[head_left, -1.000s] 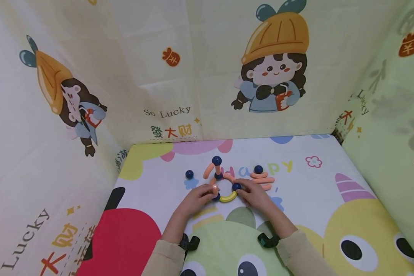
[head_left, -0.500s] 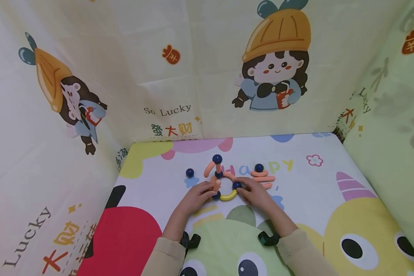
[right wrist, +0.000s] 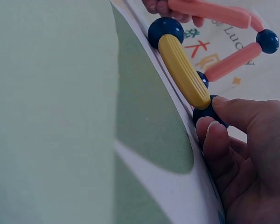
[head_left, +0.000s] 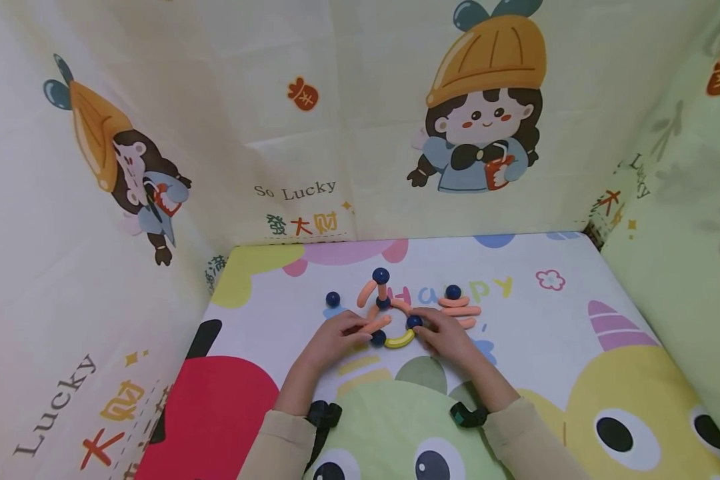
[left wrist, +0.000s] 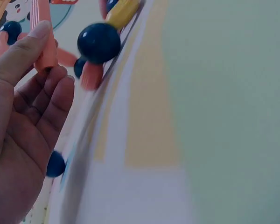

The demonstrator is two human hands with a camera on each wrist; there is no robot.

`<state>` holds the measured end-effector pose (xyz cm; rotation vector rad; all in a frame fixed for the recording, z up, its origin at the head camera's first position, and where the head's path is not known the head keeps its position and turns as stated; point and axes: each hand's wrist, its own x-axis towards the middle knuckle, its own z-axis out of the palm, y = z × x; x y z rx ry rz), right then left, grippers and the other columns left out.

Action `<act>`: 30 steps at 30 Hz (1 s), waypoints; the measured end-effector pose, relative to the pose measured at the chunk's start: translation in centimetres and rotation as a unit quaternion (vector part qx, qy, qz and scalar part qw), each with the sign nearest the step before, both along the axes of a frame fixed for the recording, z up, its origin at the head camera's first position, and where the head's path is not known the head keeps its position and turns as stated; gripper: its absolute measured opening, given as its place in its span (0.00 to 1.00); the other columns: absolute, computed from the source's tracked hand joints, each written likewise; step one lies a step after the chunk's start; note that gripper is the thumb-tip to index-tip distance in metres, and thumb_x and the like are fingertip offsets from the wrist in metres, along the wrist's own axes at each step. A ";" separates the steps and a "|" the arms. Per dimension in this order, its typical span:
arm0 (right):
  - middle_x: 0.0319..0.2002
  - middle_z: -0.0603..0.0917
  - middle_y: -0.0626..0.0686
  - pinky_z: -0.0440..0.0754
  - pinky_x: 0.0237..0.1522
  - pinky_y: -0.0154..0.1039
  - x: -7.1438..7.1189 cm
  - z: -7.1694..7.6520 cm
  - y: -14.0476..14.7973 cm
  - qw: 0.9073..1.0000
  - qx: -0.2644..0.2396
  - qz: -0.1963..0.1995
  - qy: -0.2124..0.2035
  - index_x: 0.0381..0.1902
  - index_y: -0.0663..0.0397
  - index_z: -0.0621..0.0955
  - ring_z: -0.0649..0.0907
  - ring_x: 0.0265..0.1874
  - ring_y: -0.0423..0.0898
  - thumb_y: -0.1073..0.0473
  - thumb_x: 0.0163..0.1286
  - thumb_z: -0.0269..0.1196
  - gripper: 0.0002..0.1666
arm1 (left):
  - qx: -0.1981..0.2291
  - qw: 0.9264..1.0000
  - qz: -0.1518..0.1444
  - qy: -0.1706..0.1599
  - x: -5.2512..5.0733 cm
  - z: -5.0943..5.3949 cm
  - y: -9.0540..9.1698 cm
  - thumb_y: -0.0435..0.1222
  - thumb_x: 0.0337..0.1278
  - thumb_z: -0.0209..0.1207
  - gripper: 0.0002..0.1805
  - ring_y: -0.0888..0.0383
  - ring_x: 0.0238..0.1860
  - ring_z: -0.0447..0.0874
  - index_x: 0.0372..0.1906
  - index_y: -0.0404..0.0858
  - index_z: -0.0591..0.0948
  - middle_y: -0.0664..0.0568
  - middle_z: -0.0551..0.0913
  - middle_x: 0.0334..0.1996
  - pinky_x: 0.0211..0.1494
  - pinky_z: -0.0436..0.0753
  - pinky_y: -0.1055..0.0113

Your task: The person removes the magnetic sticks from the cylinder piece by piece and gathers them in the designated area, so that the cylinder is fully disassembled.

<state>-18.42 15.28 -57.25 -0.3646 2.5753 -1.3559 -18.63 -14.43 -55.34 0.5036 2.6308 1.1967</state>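
My left hand (head_left: 336,337) pinches a straight salmon-pink toy building rod (head_left: 377,325) between thumb and fingers, above the front left of a ring of rods and balls. In the left wrist view the ridged pink rod (left wrist: 44,39) stands apart from the navy ball (left wrist: 99,43) beside it. My right hand (head_left: 447,337) pinches the ring's right navy ball (right wrist: 207,113), which joins a curved yellow rod (right wrist: 184,70). Curved pink rods (head_left: 401,306) form the ring's far side. From its back ball rises an upright pink rod (head_left: 383,292) topped by a navy ball (head_left: 381,275), with a curved pink rod (head_left: 367,293) beside it.
A loose navy ball (head_left: 333,299) lies left of the ring. To the right are several pink rods (head_left: 461,311) with another navy ball (head_left: 453,292) at their back. A printed cloth covers the table (head_left: 552,327), and patterned curtains (head_left: 372,133) enclose it.
The rod in my left hand has turned from pointing up toward the head camera to slanting across to the right. My left hand has shifted slightly left; my right hand stays at its ball.
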 end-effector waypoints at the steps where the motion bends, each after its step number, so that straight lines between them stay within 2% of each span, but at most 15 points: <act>1: 0.16 0.77 0.48 0.78 0.27 0.40 0.0 0.0 0.0 1.000 -0.001 0.000 0.001 0.66 0.32 0.74 0.77 0.12 0.47 0.50 0.75 0.58 0.23 | -0.003 1.000 0.003 0.000 -0.1 0.1 -0.3 0.57 0.59 0.62 0.14 0.63 0.44 0.78 0.49 0.64 0.85 0.67 0.80 0.43 0.50 0.78 0.62; 4: 0.16 0.77 0.48 0.78 0.27 0.40 0.0 0.1 0.0 1.000 -0.002 0.001 0.002 0.66 0.33 0.74 0.77 0.11 0.47 0.50 0.75 0.58 0.23 | -0.017 1.000 0.018 0.004 -0.4 0.4 -1.5 0.53 0.58 0.65 0.12 0.62 0.42 0.77 0.47 0.62 0.86 0.66 0.80 0.40 0.49 0.78 0.62; 10: 0.16 0.77 0.49 0.79 0.28 0.40 -0.1 -0.2 0.0 1.000 -0.008 0.004 -0.001 0.66 0.32 0.74 0.78 0.12 0.48 0.51 0.75 0.58 0.23 | -0.051 0.998 0.034 0.033 -1.5 0.7 -3.8 0.47 0.57 0.68 0.12 0.60 0.38 0.75 0.47 0.56 0.86 0.62 0.78 0.35 0.47 0.77 0.63; 15: 0.16 0.77 0.49 0.78 0.26 0.40 -0.2 -0.3 0.0 1.000 -0.008 0.002 -0.006 0.65 0.30 0.74 0.78 0.12 0.48 0.50 0.75 0.58 0.22 | -0.073 0.995 0.068 0.020 -2.1 0.4 -5.1 0.47 0.55 0.69 0.12 0.59 0.37 0.75 0.44 0.55 0.84 0.60 0.78 0.34 0.44 0.77 0.64; 20: 0.16 0.77 0.49 0.78 0.26 0.40 -0.2 -0.2 0.0 1.000 -0.007 -0.001 -0.005 0.65 0.31 0.74 0.78 0.12 0.48 0.50 0.75 0.58 0.22 | -0.082 0.992 0.100 0.004 -2.7 0.1 -5.7 0.48 0.54 0.70 0.14 0.57 0.38 0.76 0.45 0.51 0.84 0.59 0.79 0.36 0.44 0.78 0.63; 30: 0.15 0.77 0.48 0.78 0.27 0.40 -0.1 -0.1 -0.1 1.000 -0.003 0.002 0.004 0.66 0.33 0.74 0.77 0.12 0.47 0.51 0.75 0.58 0.23 | -0.096 0.988 0.123 0.010 -4.0 0.0 -6.5 0.49 0.58 0.67 0.14 0.57 0.41 0.76 0.47 0.50 0.84 0.57 0.80 0.41 0.50 0.78 0.61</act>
